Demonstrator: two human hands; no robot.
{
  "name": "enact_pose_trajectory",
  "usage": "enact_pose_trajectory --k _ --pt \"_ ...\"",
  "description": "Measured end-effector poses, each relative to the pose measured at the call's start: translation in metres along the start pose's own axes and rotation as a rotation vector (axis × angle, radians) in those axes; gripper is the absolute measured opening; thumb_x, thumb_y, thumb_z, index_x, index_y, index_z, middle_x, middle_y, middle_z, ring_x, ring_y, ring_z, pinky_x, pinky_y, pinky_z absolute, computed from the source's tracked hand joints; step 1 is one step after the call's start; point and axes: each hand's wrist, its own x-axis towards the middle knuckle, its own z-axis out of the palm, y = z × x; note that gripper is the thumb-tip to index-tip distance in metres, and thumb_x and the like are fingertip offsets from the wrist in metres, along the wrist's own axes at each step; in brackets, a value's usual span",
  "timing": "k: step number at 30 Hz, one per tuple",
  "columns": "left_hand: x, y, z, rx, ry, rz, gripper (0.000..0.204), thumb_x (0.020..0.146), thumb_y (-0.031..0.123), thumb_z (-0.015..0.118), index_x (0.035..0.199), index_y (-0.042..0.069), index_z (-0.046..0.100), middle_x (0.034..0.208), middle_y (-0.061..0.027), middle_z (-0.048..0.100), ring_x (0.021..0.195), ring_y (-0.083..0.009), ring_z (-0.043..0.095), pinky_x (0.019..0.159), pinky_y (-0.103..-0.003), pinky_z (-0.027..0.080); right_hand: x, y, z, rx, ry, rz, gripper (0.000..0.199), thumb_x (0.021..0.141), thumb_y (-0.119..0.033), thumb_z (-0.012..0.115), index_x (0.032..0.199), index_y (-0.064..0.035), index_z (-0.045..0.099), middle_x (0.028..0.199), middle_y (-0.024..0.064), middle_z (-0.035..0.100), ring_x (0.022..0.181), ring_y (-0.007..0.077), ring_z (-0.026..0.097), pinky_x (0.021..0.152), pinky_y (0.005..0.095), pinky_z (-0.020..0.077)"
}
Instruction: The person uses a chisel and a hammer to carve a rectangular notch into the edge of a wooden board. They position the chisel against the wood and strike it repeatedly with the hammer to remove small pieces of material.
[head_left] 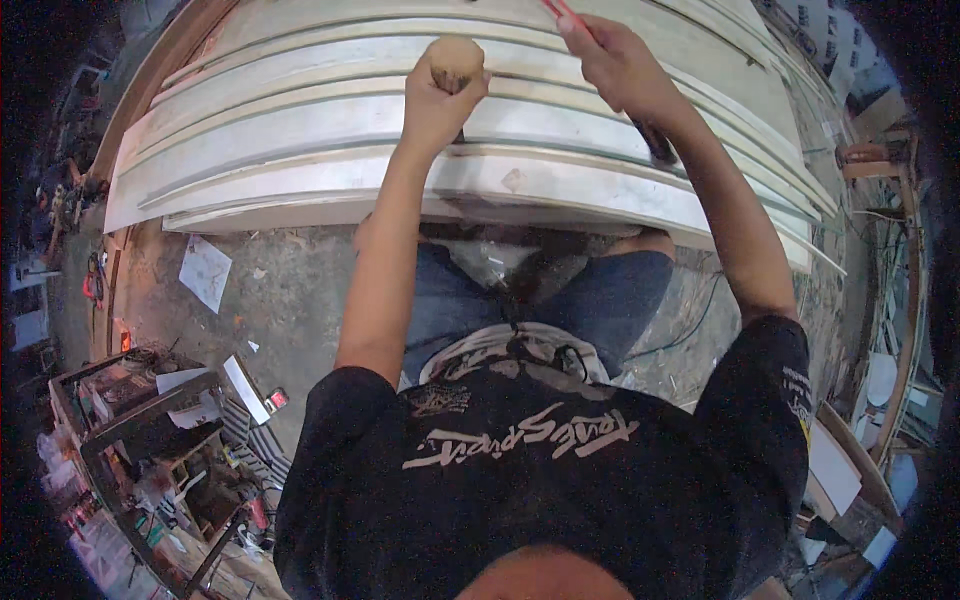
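My left hand (436, 112) is closed around an upright tool with a round tan, wood-like top (457, 58) and a dark, rough part just under it. A dark bit of it shows below the hand, over the pale boards; its lower end is mostly hidden. To the right, my right hand (622, 68) grips a long-handled tool with a red shaft (568, 12) and a dark butt end (655, 143) by the wrist. The shaft runs out past the upper edge, so its head cannot be seen. Beneath both hands lie long whitish boards (330, 120) side by side.
Thin strips lie among the boards, and a long brown edge (140, 95) borders them at left. My knees are under the near edge. A cluttered dark-framed rack (130, 410) stands lower left; sheet scraps (205, 272) lie on the floor. Offcuts (832, 465) lean at right.
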Motion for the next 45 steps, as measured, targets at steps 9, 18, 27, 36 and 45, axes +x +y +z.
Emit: enact_pose_trajectory --k 9,18,27,36,45 --pt "-0.019 -0.044 -0.050 0.697 -0.151 0.184 0.049 0.079 0.041 0.077 0.109 0.005 0.062 0.100 -0.0146 0.067 0.098 -0.0316 0.062 0.091 -0.042 0.045 0.054 0.176 0.067 0.352 -0.310 0.719 0.060 0.092 -0.067 0.053 0.089 -0.0065 0.057 0.065 0.0027 0.055 0.048 0.0148 0.051 0.043 0.0328 0.0440" --pt "-0.048 -0.087 -0.081 1.098 -0.194 0.204 0.036 0.092 0.041 0.057 0.112 0.011 0.065 0.114 -0.0076 0.065 0.114 -0.0267 0.057 0.105 -0.045 0.032 0.043 0.100 0.110 0.141 0.201 0.015 0.077 0.081 -0.061 0.069 0.133 -0.0061 0.053 0.141 0.0173 0.050 0.131 0.0291 0.047 0.102 0.0465 0.0424" --pt "-0.047 -0.086 -0.085 1.140 -0.361 0.198 0.058 0.077 0.049 0.070 0.124 0.016 0.061 0.133 -0.0057 0.059 0.132 -0.0256 0.047 0.116 -0.050 0.022 0.028 0.004 0.203 0.746 0.460 0.172 0.027 0.078 -0.011 0.082 0.093 -0.0038 0.061 0.081 -0.0012 0.064 0.073 0.0083 0.061 0.064 0.0243 0.0507" --pt "-0.046 -0.089 -0.085 1.156 -0.333 0.136 0.064 0.077 0.060 0.070 0.127 0.019 0.062 0.135 -0.0034 0.059 0.134 -0.0235 0.046 0.116 -0.050 0.022 0.054 0.039 0.162 0.743 -0.303 -0.250 0.026 0.076 -0.009 0.081 0.071 -0.0078 0.056 0.068 -0.0005 0.054 0.064 0.0100 0.049 0.060 0.0265 0.0431" --pt "-0.044 -0.090 -0.085 1.176 -0.315 0.138 0.054 0.075 0.057 0.072 0.114 0.019 0.068 0.103 -0.0020 0.063 0.102 -0.0218 0.058 0.090 -0.042 0.039 0.040 0.035 0.191 0.416 -0.095 -0.374 0.033 0.079 -0.029 0.080 0.094 -0.0076 0.061 0.086 0.0041 0.063 0.090 0.0228 0.062 0.089 0.0360 0.0463"
